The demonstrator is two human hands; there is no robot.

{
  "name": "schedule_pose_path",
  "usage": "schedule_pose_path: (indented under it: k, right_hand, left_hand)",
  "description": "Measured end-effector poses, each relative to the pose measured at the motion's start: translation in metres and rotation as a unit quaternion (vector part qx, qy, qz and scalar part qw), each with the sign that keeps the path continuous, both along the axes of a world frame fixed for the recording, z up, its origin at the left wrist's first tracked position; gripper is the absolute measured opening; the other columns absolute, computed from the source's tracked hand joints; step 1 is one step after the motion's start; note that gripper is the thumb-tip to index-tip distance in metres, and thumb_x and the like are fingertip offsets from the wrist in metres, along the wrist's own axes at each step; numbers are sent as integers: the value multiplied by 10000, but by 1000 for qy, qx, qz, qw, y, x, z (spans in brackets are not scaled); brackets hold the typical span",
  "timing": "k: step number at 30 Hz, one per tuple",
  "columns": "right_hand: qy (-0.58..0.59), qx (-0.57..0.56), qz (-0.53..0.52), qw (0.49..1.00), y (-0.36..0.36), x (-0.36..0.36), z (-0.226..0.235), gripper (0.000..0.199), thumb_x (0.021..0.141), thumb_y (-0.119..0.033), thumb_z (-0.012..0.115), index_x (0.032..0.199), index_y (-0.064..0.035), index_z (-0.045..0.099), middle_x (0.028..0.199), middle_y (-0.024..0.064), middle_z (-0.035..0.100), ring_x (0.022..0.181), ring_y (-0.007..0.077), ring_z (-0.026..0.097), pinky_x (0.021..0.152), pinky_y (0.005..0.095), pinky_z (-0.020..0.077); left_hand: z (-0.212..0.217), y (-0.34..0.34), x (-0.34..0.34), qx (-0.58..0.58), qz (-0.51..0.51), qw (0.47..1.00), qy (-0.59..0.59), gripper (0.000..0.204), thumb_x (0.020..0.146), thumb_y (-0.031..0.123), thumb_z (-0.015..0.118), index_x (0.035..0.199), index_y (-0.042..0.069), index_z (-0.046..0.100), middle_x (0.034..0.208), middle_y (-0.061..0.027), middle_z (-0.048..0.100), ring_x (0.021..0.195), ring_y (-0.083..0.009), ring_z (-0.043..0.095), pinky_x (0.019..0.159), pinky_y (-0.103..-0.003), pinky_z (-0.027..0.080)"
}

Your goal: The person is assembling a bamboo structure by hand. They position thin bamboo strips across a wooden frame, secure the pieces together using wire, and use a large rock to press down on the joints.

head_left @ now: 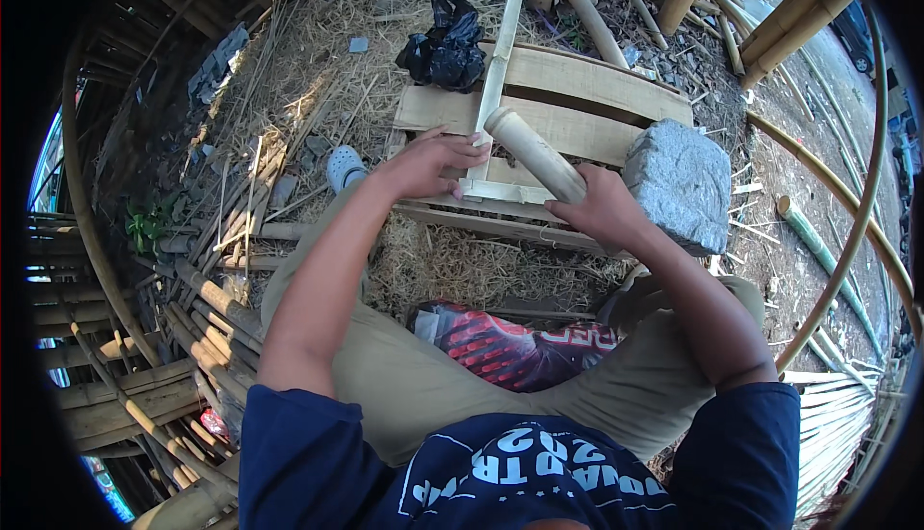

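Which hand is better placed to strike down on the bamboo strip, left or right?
Right, probably. The right hand already grips the bamboo club, which lies beside the strip. The left hand rests on the bamboo strip, holding it on the wooden boards.

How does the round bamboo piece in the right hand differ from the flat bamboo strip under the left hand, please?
The round bamboo piece is a short, thick tube with a closed end; the flat bamboo strip is long, thin and pale. The right hand grips the tube and holds it raised at a slant, while the strip lies on the wooden boards, pressed by the left hand. Both are bamboo.
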State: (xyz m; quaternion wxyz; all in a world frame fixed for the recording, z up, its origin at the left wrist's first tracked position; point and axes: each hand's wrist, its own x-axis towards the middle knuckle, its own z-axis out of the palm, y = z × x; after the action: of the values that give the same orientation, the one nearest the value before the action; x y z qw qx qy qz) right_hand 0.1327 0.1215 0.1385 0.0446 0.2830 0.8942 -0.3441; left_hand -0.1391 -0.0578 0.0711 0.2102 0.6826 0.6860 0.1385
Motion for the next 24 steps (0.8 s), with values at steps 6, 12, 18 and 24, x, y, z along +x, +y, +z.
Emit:
schedule_pose_path:
  k: [6,12,18,24]
  right_hand:
    - [-17,-5,24,1000,-5,-4,-4,594,813,-367,819,1129,112,665,966,299,728,943,413,742,870,469,577]
    - [-1,-26,31,999,-11,-9,-8,543,823,-367,831,1069,93,681,918,266,729,895,389,745,835,459,559]
    - [-1,6,69,998,-20,-10,-14,489,823,-312,811,1056,93,666,900,288,711,871,433,725,810,475,553]
    - [13,6,71,997,-36,-7,-8,484,824,-312,793,1035,90,624,896,311,698,878,466,713,794,499,556]
  left_hand:
    - [-12,-15,-14,34,25,989,-144,401,739,187,907,1128,165,813,1388,-56,689,1428,-236,534,1314,-577,138]
    - [-26,-23,-10,92,45,988,-115,323,742,293,903,1037,176,842,1448,-59,655,1439,-257,524,1283,-583,212]
    - [-27,-21,-14,127,44,990,-38,288,702,324,905,945,189,830,1615,-74,486,1550,-271,352,1289,-520,206]
    - [-29,-18,-8,160,61,983,-72,276,677,344,913,872,184,798,1568,-104,535,1536,-273,378,1287,-511,206]
